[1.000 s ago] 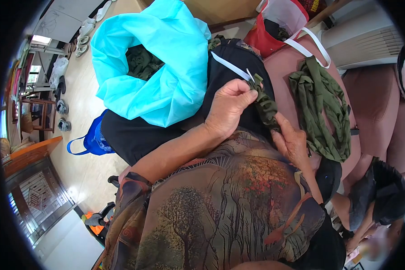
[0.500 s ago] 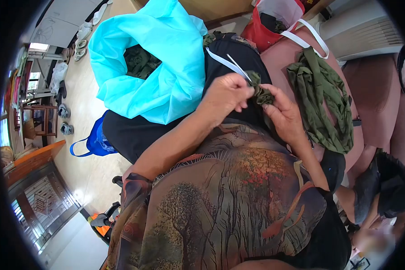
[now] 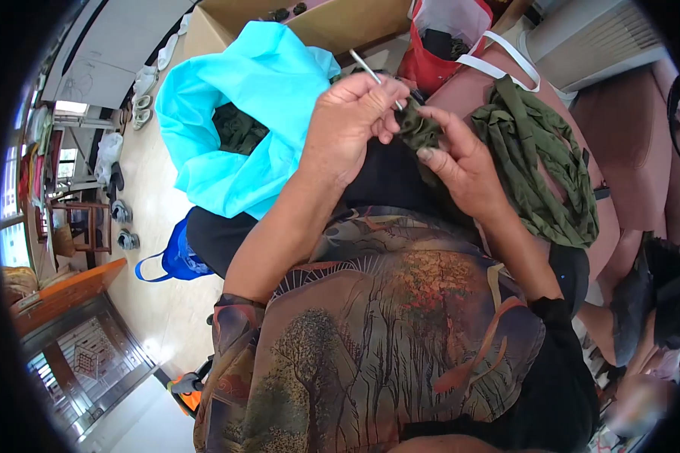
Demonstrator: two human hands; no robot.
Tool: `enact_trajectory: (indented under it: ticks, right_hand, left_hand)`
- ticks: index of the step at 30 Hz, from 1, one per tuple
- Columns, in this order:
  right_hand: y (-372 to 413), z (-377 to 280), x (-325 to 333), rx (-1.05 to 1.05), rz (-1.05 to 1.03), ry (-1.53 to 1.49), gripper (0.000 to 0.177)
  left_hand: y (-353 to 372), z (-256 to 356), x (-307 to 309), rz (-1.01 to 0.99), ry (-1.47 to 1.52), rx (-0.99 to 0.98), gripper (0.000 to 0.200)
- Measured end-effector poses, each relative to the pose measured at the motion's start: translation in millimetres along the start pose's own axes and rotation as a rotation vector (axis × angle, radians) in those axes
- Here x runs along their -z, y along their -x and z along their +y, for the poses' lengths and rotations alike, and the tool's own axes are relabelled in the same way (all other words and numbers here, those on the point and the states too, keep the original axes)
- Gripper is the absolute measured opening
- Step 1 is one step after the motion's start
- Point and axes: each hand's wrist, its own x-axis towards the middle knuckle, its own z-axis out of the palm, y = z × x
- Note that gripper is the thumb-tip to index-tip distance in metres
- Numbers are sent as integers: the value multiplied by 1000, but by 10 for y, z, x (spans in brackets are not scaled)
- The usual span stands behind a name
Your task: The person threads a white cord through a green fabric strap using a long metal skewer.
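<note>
Left hand (image 3: 344,128) and right hand (image 3: 465,162) have shifted closer to the cyan bag (image 3: 276,60) since the earlier frame, carrying the slim rod (image 3: 364,63) and the gathered dark-green fabric (image 3: 417,130) along. Left thumb and fingers pinch the rod, its lower end meeting the fabric just right of the cyan bag; the right hand grasps that fabric between thumb and fingers. Farther right of the cyan bag, a loose olive-green cloth (image 3: 517,140) lies on the pink seat (image 3: 457,92). Green fabric (image 3: 238,130) fills the cyan bag's opening; below the cyan bag sits a blue bag (image 3: 180,253).
</note>
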Motion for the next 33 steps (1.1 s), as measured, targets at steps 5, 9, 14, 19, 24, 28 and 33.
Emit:
enact_trajectory:
  ticks: [5,9,14,19,24,28,33]
  right_hand:
    - [-221,-563,260,129,14,11,28]
    - [-19,-1098,618,138,77,150,19]
    - [545,-1383,1047,23,195,139,16]
    - [1091,-1458,1349,196,98,35,25]
    - [1446,-1196,1579,-16,-16,92,36]
    - [1031,-546,1079,-84,240,282,30]
    - [412,-401,439,86,219,585,36]
  left_hand:
    - [-141,708,-415,-97,-93,-165,21]
    - [-233,1046,-669,-163,-30,-278,24]
    - [-342,1281,-821,-305,89,-400,22]
    - [-351,1317,-971,-339,273,-345,23]
    - [-229,976,-945,-335,235,-266,24]
    - [-130,329,-916,-174,152,-132,20]
    - [-52,49,-686,-1,94,-91,18]
